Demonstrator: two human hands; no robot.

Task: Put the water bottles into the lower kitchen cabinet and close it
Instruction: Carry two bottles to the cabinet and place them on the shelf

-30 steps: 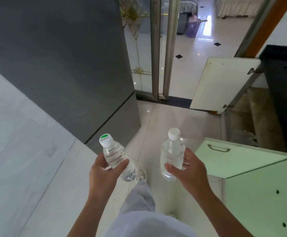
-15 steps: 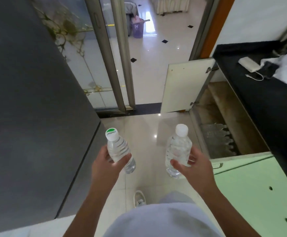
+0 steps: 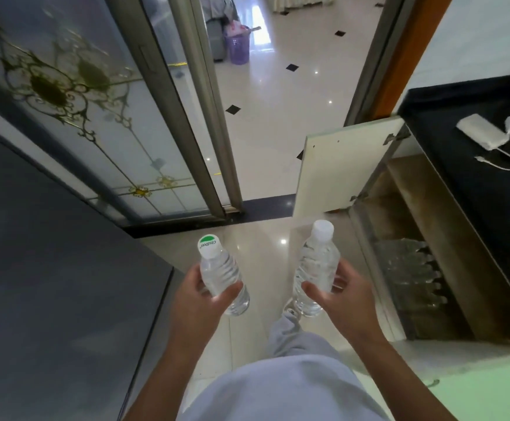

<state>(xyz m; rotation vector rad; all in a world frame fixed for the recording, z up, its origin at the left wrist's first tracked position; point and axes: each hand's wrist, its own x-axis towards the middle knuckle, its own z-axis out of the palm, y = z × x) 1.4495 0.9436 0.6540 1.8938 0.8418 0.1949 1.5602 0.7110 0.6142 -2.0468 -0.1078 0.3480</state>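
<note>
My left hand [image 3: 197, 302] grips a clear water bottle with a green-and-white cap [image 3: 221, 275]. A second clear bottle with a plain white cap [image 3: 316, 265] is upright in my right hand [image 3: 343, 302]. Both are held at waist height over the tiled floor. To the right, the lower cabinet [image 3: 423, 220] stands open under a black counter. Its cream door [image 3: 338, 165] swings out to the left. Several water bottles [image 3: 411, 275] lie in a row on the cabinet floor.
A dark grey fridge [image 3: 59, 284] fills the left side. Ahead is a sliding glass door [image 3: 101, 117] and an open doorway to a tiled room. A white power bank with cable [image 3: 481, 136] lies on the black counter [image 3: 475, 183]. A green cabinet door [image 3: 490, 390] juts out at bottom right.
The view has swung right and moved forward, bringing the open cabinet closer and showing the bottles inside it. Both hands keep their bottles in the same hold.
</note>
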